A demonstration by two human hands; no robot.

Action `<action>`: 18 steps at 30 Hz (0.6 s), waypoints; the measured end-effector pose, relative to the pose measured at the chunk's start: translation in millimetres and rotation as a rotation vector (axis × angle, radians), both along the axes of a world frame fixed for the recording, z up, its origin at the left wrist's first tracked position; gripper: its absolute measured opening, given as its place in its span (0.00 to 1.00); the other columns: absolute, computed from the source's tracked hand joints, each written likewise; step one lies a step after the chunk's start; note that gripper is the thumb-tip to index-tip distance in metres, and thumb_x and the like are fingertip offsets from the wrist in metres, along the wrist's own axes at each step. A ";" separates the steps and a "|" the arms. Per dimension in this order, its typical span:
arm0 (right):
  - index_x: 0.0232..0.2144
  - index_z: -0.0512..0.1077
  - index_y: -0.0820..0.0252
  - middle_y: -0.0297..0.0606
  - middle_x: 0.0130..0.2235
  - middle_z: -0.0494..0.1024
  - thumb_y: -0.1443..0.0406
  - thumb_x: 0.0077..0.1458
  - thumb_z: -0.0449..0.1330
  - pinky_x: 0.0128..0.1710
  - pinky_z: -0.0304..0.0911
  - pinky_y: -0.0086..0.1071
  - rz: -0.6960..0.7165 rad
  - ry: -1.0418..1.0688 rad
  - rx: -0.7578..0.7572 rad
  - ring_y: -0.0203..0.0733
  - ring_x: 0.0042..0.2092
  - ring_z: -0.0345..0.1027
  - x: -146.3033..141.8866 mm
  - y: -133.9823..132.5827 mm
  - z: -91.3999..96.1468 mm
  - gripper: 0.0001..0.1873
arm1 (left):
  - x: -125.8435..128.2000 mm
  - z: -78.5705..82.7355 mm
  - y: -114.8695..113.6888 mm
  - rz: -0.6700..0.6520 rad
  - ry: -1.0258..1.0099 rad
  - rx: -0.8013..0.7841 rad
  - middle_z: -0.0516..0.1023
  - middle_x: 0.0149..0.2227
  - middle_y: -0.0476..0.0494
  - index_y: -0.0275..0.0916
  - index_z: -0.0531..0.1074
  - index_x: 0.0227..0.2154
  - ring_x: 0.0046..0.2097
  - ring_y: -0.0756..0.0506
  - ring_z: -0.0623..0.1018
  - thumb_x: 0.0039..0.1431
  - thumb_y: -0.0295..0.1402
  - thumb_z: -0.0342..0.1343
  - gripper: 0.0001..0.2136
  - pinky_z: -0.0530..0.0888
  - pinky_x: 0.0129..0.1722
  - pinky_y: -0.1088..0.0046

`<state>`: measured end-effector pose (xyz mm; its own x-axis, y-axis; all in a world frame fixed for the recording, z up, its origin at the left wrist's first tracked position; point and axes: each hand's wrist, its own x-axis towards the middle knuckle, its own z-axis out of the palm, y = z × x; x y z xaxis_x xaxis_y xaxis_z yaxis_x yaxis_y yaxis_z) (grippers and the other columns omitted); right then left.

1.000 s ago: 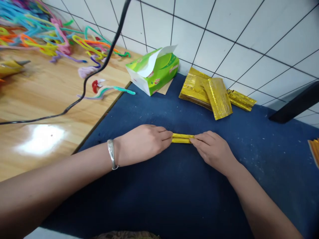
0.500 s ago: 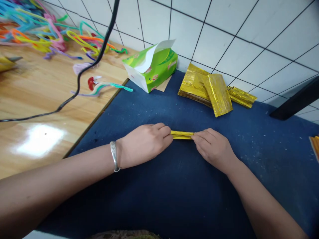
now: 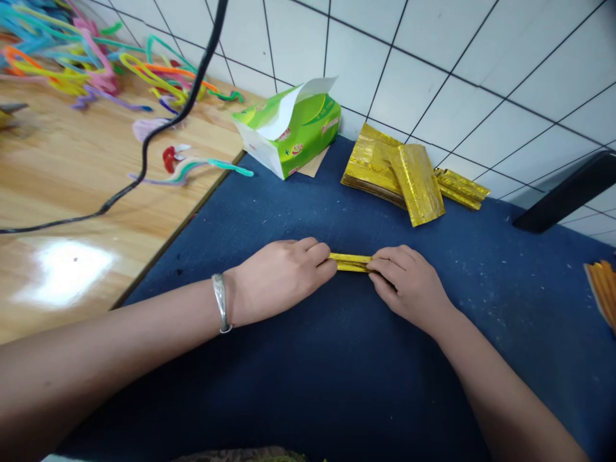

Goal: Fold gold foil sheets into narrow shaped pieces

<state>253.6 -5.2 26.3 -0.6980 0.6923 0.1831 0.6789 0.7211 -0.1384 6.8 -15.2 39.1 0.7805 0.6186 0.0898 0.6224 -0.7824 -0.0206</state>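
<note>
A narrow folded strip of gold foil paper (image 3: pixel 350 262) lies on the blue felt mat (image 3: pixel 337 359). My left hand (image 3: pixel 279 276), with a silver bracelet on the wrist, pinches the strip's left end, fingers closed. My right hand (image 3: pixel 409 282) pinches its right end, fingers curled over it. Only the short middle of the strip shows between the two hands. Farther back on the mat lies a stack of gold foil sheets (image 3: pixel 380 163) with a folded gold piece (image 3: pixel 418 185) on top and another folded strip (image 3: pixel 459 188) beside it.
A green tissue pack (image 3: pixel 291 131) sits at the mat's far edge by the tiled wall. On the wooden table (image 3: pixel 72 192) to the left lie a heap of coloured pipe cleaners (image 3: pixel 86 58) and a black cable (image 3: pixel 158 128). Orange sheets (image 3: pixel 604 292) show at the right edge.
Both hands stay pinched on the gold strip and have edged closer together, so less of it shows. The view has shifted slightly to the right.
</note>
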 end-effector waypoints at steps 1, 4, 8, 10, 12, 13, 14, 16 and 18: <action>0.41 0.69 0.57 0.41 0.43 0.73 0.66 0.57 0.52 0.39 0.60 0.41 -0.002 0.007 -0.004 0.45 0.41 0.64 1.0 0.7 -0.1 0.11 | 0.1 0.1 -0.1 -0.006 -0.002 0.001 0.69 0.34 0.44 0.37 0.68 0.36 0.36 0.47 0.69 0.60 0.27 0.46 0.07 0.69 0.35 0.71; 0.44 0.68 0.59 0.43 0.45 0.72 0.65 0.57 0.53 0.41 0.60 0.42 -0.012 0.015 -0.008 0.47 0.43 0.64 4.3 2.9 -1.0 0.12 | 0.6 0.7 -0.6 -0.025 -0.002 0.001 0.69 0.34 0.44 0.37 0.68 0.36 0.36 0.46 0.69 0.61 0.28 0.46 0.07 0.69 0.35 0.70; 0.44 0.68 0.58 0.43 0.45 0.72 0.65 0.57 0.53 0.42 0.61 0.42 0.016 0.037 -0.044 0.46 0.43 0.64 8.6 7.3 -3.9 0.12 | 0.5 -0.2 -0.6 -0.036 -0.017 0.003 0.69 0.34 0.44 0.37 0.69 0.35 0.37 0.46 0.68 0.61 0.28 0.46 0.07 0.68 0.36 0.70; 0.43 0.68 0.58 0.42 0.44 0.73 0.66 0.57 0.52 0.42 0.61 0.41 0.052 0.041 -0.043 0.45 0.43 0.64 10.4 9.7 -5.8 0.11 | -0.1 -1.8 0.1 -0.032 -0.033 -0.002 0.70 0.34 0.43 0.36 0.69 0.34 0.37 0.47 0.68 0.61 0.28 0.46 0.07 0.68 0.37 0.70; 0.43 0.69 0.59 0.43 0.44 0.73 0.67 0.58 0.51 0.42 0.61 0.41 0.074 0.040 -0.017 0.44 0.43 0.64 11.3 11.0 -7.6 0.11 | -0.8 -3.5 1.2 -0.022 -0.049 -0.012 0.70 0.34 0.43 0.36 0.69 0.33 0.37 0.47 0.69 0.61 0.28 0.46 0.07 0.69 0.38 0.70; 0.43 0.69 0.60 0.44 0.43 0.73 0.67 0.58 0.51 0.42 0.61 0.41 0.077 0.037 -0.002 0.44 0.43 0.64 11.4 11.1 -8.4 0.11 | -1.0 -4.1 1.8 -0.014 -0.057 -0.016 0.70 0.34 0.43 0.37 0.69 0.33 0.37 0.46 0.69 0.61 0.28 0.46 0.07 0.69 0.38 0.70; 0.43 0.69 0.61 0.44 0.43 0.73 0.68 0.58 0.50 0.42 0.61 0.41 0.076 0.032 0.012 0.44 0.43 0.64 11.1 10.9 -9.2 0.11 | -1.1 -4.3 2.3 -0.005 -0.064 -0.018 0.70 0.33 0.43 0.37 0.69 0.33 0.37 0.46 0.69 0.60 0.28 0.46 0.07 0.68 0.39 0.69; 0.42 0.69 0.62 0.44 0.42 0.73 0.69 0.58 0.50 0.41 0.61 0.40 0.068 0.023 0.037 0.44 0.42 0.63 10.1 10.1 -10.5 0.11 | -0.8 -3.8 3.0 0.014 -0.070 -0.016 0.71 0.33 0.44 0.37 0.70 0.33 0.38 0.46 0.70 0.60 0.28 0.46 0.07 0.68 0.41 0.67; 0.40 0.69 0.62 0.44 0.41 0.73 0.70 0.58 0.49 0.41 0.61 0.40 0.056 0.014 0.053 0.43 0.41 0.63 9.0 9.9 -11.2 0.11 | -0.1 -2.4 2.8 0.033 -0.076 -0.008 0.71 0.33 0.44 0.37 0.70 0.33 0.38 0.45 0.70 0.60 0.28 0.46 0.08 0.68 0.42 0.65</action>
